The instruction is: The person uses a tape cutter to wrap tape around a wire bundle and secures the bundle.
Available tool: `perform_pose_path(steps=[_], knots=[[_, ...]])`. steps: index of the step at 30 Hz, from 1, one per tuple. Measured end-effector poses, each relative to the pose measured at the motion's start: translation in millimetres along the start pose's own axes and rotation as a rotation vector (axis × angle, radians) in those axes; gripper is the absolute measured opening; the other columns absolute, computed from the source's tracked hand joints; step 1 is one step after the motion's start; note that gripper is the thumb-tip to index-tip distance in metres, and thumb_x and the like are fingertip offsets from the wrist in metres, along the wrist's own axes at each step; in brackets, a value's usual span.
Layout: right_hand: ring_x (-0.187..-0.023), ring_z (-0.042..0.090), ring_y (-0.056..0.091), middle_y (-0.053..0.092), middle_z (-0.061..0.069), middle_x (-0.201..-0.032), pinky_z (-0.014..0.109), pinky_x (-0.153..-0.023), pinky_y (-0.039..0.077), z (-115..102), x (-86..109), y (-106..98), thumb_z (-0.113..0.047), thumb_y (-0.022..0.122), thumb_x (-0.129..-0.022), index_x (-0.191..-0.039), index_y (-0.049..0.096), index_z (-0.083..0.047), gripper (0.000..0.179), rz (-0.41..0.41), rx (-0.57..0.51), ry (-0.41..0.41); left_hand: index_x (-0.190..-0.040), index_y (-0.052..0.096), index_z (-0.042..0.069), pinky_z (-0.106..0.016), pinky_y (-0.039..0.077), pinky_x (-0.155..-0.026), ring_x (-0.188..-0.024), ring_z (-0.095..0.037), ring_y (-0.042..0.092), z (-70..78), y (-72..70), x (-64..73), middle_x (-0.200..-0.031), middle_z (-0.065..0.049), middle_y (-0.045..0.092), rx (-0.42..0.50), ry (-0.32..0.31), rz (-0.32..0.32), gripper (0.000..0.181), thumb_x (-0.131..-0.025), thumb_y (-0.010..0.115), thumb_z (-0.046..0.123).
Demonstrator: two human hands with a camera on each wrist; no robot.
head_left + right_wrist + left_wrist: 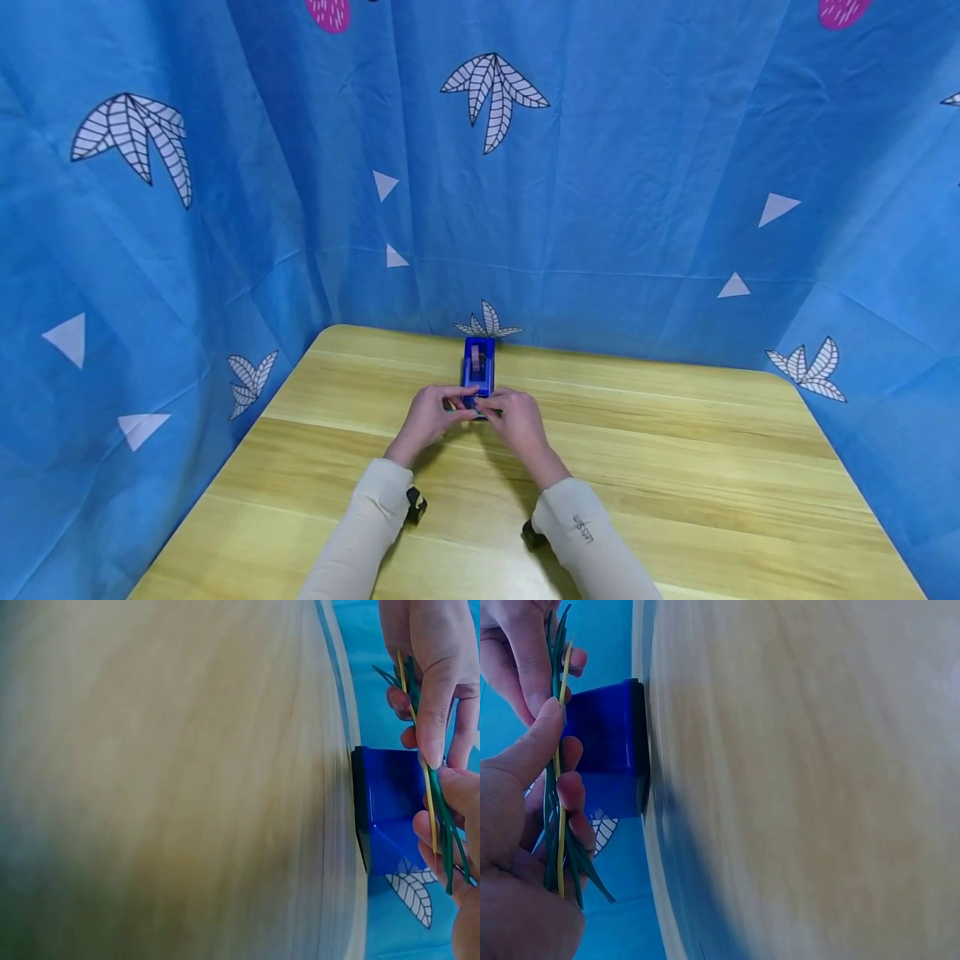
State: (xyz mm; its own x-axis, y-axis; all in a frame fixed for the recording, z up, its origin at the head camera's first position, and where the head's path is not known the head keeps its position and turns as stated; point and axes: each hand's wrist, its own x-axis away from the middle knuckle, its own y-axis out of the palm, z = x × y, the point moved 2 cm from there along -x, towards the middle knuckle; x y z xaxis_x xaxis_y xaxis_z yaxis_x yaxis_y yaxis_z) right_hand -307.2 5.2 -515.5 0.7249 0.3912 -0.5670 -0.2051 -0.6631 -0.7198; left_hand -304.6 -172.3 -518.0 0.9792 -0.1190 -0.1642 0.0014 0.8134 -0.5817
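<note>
In front of the blue tape dispenser [490,375], both hands meet on a thin bundle of green strips with a yellow strip [561,847]. The left hand [431,412] holds it between thumb and curled fingers, and the strip ends fan out past its palm. From the other side the right hand [519,421] pinches the same bundle, its thumb [459,787] near the left fingertips. A pinkish tape roll [475,358] sits inside the dispenser, whose near end is partly hidden by the fingers in the head view.
The dispenser stands near the back edge of a light wooden table [660,467]. A blue curtain [637,167] with leaf and triangle prints hangs behind the table and along its sides. Each wrist carries a small black camera.
</note>
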Motion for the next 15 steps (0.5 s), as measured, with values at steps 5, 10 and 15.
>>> perform_pose_path(steps=[5, 10, 15], knots=[[-0.073, 0.016, 0.073, 0.079, 0.003, -0.089, 0.027, -0.068, 0.060, -0.2, -0.4, 0.2, -0.011, 0.084, -0.086, -0.101, 0.083, -0.013, 0.015, -0.003, 0.018, -0.005, -0.121, 0.078, 0.020, -0.023, 0.042, -0.050, -0.060, -0.012, 0.058, 1.0, -0.3, -0.1, -0.083, 0.000, 0.076, 0.007, 0.000, 0.006, 0.037, -0.085, 0.086, 0.016], [-0.071, 0.014, 0.071, 0.078, 0.001, -0.088, 0.026, -0.066, 0.058, -1.5, 0.0, -0.7, -0.013, 0.084, -0.087, -0.101, 0.083, -0.014, 0.015, -0.002, 0.046, -0.007, -0.121, 0.078, 0.019, -0.023, 0.043, -0.051, -0.062, -0.011, 0.059, 0.5, -0.5, -0.6, -0.083, 0.000, 0.076, -0.003, 0.001, 0.008, 0.037, -0.085, 0.086, 0.016], [-0.068, 0.013, 0.070, 0.077, 0.000, -0.086, 0.026, -0.063, 0.057, -1.9, 1.0, -1.2, -0.016, 0.084, -0.088, -0.101, 0.084, -0.016, 0.014, -0.001, 0.082, -0.002, -0.122, 0.078, 0.020, -0.023, 0.043, -0.051, -0.063, -0.012, 0.060, 0.3, -0.3, -0.3, -0.083, 0.001, 0.075, -0.005, -0.005, 0.005, 0.037, -0.085, 0.086, 0.018]])
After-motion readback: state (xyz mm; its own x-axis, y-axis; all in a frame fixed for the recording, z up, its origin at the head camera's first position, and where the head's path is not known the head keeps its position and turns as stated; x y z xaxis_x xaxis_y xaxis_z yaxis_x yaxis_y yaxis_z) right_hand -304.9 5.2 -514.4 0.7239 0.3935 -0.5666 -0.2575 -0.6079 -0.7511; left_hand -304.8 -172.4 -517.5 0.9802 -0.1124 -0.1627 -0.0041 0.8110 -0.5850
